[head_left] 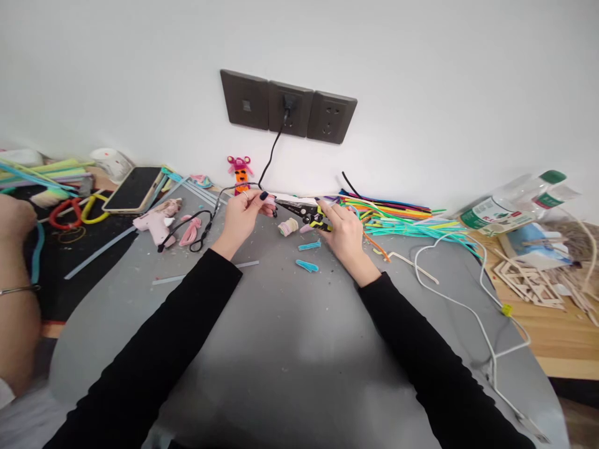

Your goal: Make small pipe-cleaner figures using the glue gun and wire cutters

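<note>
My left hand [243, 215] is closed in a pinch at the far side of the grey mat [281, 349], its fingertips by a black cord and the tip of the cutters. My right hand [344, 234] is wrapped round the black and yellow handles of the wire cutters [304, 214], whose jaws point left toward my left fingers. What the left fingers pinch is too small to make out. A small pink roll [287, 226] and two blue pipe-cleaner pieces [307, 266] lie on the mat just below the cutters.
A pile of coloured pipe cleaners [402, 218] lies right of my hands. A pink glue gun [156, 223] and a phone [133, 188] lie at the left, where another person's arm [16, 299] shows. A white cable [472, 312], bottles [510, 209] and wooden pieces [528, 280] are at the right.
</note>
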Demonstrator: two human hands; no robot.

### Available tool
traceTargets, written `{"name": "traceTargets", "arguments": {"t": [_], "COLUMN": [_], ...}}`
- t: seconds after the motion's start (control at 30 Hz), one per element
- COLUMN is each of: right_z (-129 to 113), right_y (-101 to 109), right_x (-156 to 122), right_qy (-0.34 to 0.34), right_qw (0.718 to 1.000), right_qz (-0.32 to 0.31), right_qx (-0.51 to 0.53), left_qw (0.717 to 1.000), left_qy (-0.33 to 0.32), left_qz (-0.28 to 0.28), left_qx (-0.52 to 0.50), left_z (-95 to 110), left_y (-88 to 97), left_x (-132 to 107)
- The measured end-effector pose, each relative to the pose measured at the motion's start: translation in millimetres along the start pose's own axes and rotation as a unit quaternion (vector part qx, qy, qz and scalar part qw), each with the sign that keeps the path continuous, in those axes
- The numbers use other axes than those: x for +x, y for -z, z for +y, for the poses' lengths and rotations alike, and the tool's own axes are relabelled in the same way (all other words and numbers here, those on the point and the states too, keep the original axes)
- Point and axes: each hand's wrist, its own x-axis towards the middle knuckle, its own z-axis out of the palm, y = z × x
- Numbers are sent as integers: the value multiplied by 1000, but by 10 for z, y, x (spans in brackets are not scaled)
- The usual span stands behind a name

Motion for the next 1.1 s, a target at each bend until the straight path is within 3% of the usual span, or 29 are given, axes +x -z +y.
{"name": "traceTargets", "arguments": {"t": [0.37, 1.1], "right_z": [5, 1], "right_y": [-48, -49], "right_x": [-8, 0], "right_qy": [5, 4], "right_qw": [1000, 999], "right_qz": [3, 3], "right_qx": [7, 33], "left_qw": [999, 1000], "left_qy": [-26, -10], "left_qz": [2, 0], "left_qx": [28, 7], "left_z": [-72, -77], "left_y": [22, -3], "left_x": [25, 5]}}
